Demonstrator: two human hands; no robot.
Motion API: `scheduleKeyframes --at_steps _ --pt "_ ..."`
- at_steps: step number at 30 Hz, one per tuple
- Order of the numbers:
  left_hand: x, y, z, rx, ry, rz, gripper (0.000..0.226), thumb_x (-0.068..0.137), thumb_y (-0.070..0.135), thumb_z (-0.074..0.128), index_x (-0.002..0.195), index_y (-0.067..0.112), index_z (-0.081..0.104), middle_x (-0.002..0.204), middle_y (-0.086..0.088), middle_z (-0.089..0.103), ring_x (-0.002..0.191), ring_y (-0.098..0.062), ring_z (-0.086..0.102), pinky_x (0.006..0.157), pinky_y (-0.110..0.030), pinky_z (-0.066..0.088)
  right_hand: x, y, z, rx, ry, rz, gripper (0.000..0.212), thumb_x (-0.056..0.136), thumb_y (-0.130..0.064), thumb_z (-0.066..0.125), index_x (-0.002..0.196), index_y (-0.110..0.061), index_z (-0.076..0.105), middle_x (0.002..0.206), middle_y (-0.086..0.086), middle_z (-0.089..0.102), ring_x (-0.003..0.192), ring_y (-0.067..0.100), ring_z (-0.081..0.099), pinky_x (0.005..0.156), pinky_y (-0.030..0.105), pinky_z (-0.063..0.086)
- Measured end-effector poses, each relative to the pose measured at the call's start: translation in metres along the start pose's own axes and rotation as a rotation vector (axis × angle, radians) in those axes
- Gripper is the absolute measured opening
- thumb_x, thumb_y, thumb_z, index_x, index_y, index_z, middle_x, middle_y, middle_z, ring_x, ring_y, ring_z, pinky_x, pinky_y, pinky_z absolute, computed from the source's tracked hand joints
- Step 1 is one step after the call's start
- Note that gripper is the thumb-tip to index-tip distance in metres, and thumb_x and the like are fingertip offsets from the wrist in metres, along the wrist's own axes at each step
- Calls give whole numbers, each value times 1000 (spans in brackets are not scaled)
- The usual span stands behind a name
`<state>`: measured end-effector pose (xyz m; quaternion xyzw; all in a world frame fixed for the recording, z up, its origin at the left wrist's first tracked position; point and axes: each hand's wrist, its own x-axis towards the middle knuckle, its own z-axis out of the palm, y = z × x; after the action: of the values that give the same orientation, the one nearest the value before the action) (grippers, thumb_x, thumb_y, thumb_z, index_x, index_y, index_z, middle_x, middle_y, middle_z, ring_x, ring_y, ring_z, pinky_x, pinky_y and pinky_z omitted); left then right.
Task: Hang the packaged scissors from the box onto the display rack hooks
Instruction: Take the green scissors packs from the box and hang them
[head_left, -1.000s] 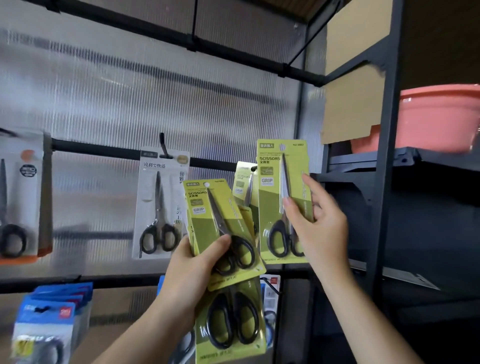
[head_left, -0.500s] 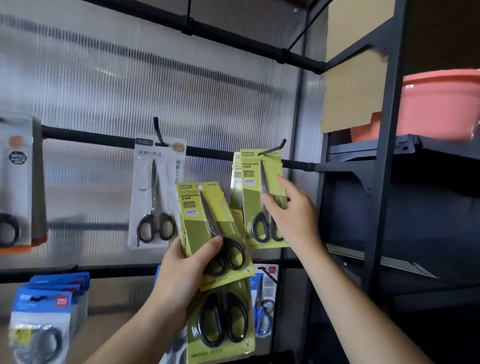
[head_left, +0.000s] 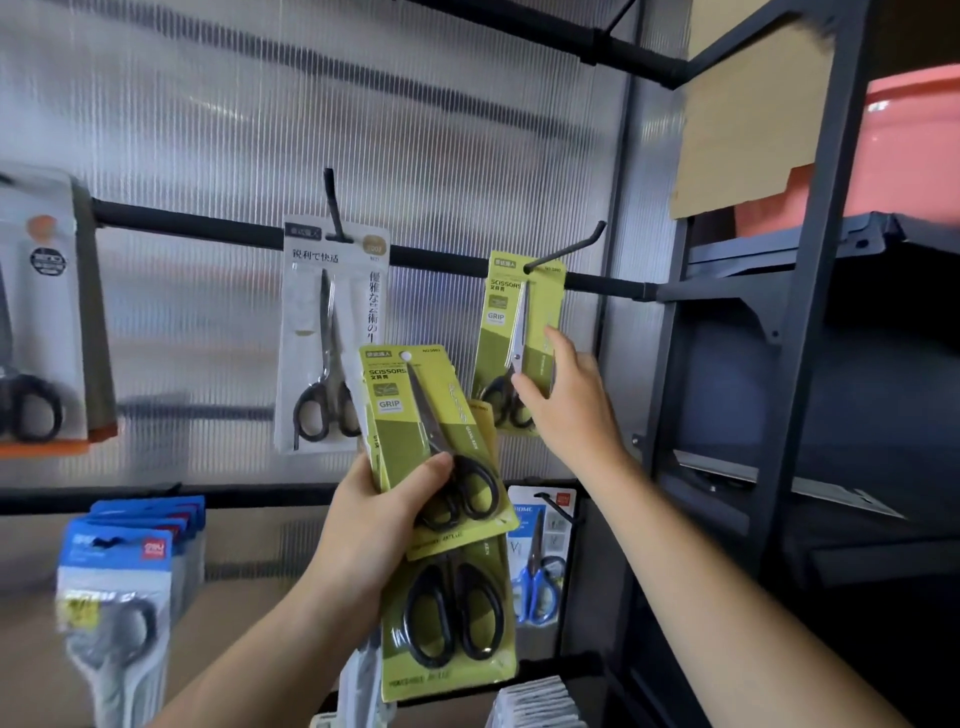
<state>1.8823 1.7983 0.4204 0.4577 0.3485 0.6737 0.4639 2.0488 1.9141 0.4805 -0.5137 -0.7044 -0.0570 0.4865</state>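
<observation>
My left hand (head_left: 374, 525) grips a fanned stack of green carded scissors, thumb across the front pack (head_left: 410, 405), with a larger pack (head_left: 452, 613) hanging lowest. Another green scissors pack (head_left: 504, 317) hangs by its hole on the black hook (head_left: 566, 249) of the middle rail (head_left: 208, 231). My right hand (head_left: 576, 410) pinches that pack's lower right part, thumb on the front over the black handles.
A white scissors pack (head_left: 332, 322) hangs on the hook to the left, and a grey and orange one (head_left: 36, 312) at the far left. Blue packs (head_left: 119, 571) and a blue-handled pair (head_left: 540, 561) hang lower. A dark shelf frame (head_left: 810, 312) with a pink basin (head_left: 914, 145) stands right.
My right hand has slid the green pack back along the right hook, so it now hangs near the rail. The left hand's stack has stayed put.
</observation>
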Motion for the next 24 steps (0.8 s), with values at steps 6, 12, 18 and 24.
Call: scheduleKeyframes --at_steps 6,12,18,24 --pt "-10 -11 -3 -27 22 -33 24 84 17 72 106 12 64 88 -10 75 76 -24 73 59 -33 60 -59 -26 1 220 -103 47 42 92 -50 55 122 -21 63 112 -4 60 99 10 57 84 26 44" --pt "-15 -13 -5 -34 24 -27 21 87 23 70 106 15 65 91 -5 76 82 -21 74 66 -30 61 -84 -39 11 441 -375 113 63 62 -75 63 102 -26 73 92 -10 74 93 7 69 91 41 54" --pt "-15 -12 -7 -50 26 -58 29 91 37 62 109 15 66 95 -7 76 85 -21 73 64 -29 60 -81 -36 15 482 -376 196 7 84 -40 73 84 -34 70 83 -11 70 85 3 66 85 29 53" --pt "-11 -15 -12 -58 -33 -56 21 88 19 64 107 9 66 100 -14 74 87 -28 72 74 -38 61 -72 -26 25 592 -196 356 41 87 -35 70 123 -16 64 109 -6 67 103 11 63 92 30 49"
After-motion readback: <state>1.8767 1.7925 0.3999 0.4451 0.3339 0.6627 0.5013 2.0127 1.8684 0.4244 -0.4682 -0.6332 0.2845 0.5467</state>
